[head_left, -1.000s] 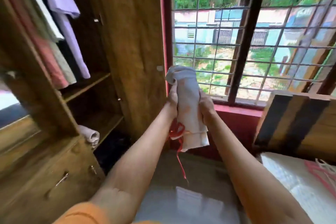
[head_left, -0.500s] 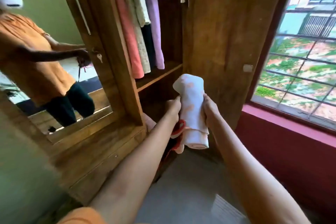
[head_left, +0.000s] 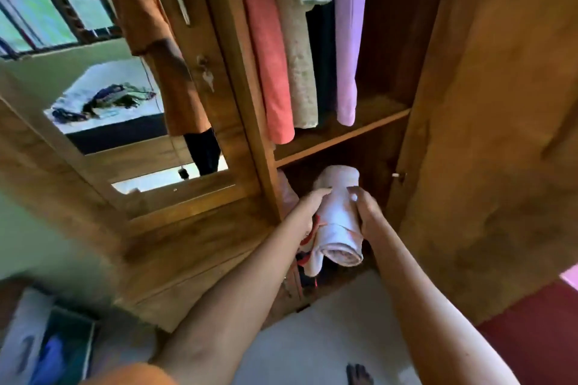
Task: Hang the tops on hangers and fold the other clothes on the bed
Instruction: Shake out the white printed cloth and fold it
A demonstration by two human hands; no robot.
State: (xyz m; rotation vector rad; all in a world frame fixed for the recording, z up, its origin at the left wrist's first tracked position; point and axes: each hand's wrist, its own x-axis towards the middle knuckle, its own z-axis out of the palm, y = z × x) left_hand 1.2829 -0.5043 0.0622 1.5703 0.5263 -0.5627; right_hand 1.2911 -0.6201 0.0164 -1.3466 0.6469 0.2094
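While both hands (head_left: 339,216) clasp rolled garment (head_left: 339,219), each grip curls round it.

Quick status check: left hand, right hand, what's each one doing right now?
Left hand: closed, gripping the left side of the rolled white garment.
Right hand: closed, gripping the right side of the same garment.

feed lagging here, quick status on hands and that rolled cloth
Left hand and right hand both grip rolled white cloth. Cloth at lower wardrobe shelf opening, not set down. Nothing visibly blocking.
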